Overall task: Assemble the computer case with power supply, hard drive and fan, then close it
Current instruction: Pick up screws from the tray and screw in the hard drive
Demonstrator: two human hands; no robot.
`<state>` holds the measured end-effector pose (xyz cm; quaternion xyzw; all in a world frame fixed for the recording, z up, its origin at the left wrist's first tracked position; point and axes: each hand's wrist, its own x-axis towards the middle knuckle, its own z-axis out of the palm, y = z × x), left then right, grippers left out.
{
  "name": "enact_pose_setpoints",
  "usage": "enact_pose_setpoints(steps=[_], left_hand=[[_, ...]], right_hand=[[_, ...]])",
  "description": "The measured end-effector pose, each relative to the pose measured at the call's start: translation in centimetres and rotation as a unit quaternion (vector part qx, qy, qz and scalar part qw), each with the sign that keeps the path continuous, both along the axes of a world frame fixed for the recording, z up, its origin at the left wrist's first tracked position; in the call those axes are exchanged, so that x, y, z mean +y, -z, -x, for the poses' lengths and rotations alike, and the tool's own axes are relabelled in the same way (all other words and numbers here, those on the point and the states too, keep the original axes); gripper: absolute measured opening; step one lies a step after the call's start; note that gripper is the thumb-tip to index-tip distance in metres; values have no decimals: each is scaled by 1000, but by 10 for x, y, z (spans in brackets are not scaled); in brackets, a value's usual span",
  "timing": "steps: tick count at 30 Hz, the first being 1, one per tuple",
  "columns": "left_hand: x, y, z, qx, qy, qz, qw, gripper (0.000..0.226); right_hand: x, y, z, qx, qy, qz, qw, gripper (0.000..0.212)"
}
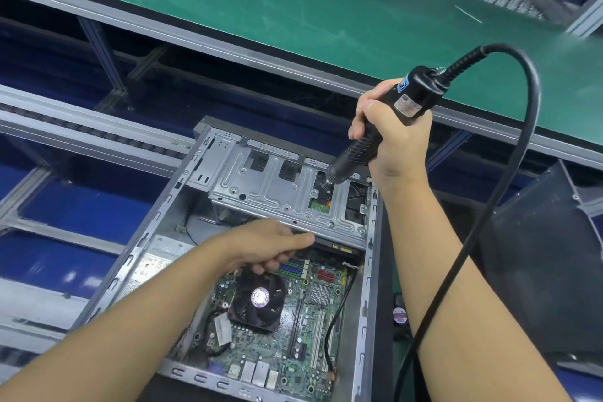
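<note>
Open grey metal computer case [368, 287] is lying in the lower centre of the frame, side off, inside facing up. Green motherboard [293, 346] is sitting in its lower half, carrying a black round-bladed cooler fan [257, 299]. Silver stamped-metal drive cage [280, 196] is spanning the case's upper part. Silver labelled box [156, 258] is sitting along the case's left wall, partly hidden by the left forearm.

Right hand [391, 140] is hovering over the cage's upper right, grip clamped round a black corded electric screwdriver [421, 88]. The bit is pointing down-left into an opening at the cage's right end; any contact with a screw is too small to tell. Black cable [525, 127] is looping from the tool's top down the right side.

Left hand [267, 248] is reaching in at the cage's lower edge, index finger stretched along it, other fingers curled under; cannot tell whether this grip is holding anything.

Black sheet-metal side panel [538, 254] is showing at right, apart from the case. Green-matted desk [261, 0] is running across the top.
</note>
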<state>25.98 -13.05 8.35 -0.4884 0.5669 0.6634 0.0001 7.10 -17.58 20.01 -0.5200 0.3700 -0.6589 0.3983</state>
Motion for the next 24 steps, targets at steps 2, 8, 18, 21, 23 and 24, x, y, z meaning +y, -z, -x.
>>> enact_pose_setpoints(steps=[2,8,18,21,23,24], left_hand=[[-12,-17,-1,-31,-20,169,985,38],[-59,-31,39,-151,43,448,880,19],[-89,-29,51,-230,218,528,787,14],[-90,-29,52,-235,245,536,773,14],[-90,-29,52,-239,260,547,759,14],[-91,-30,53,-242,268,551,752,14]], right_hand=[[4,-3,4,-17,4,8,1000,24],[20,-7,15,-22,16,24,999,24],[41,4,36,-21,44,20,999,30],[44,5,37,-26,45,14,999,28],[45,4,36,-32,43,12,998,27],[45,3,36,-37,42,11,998,26]])
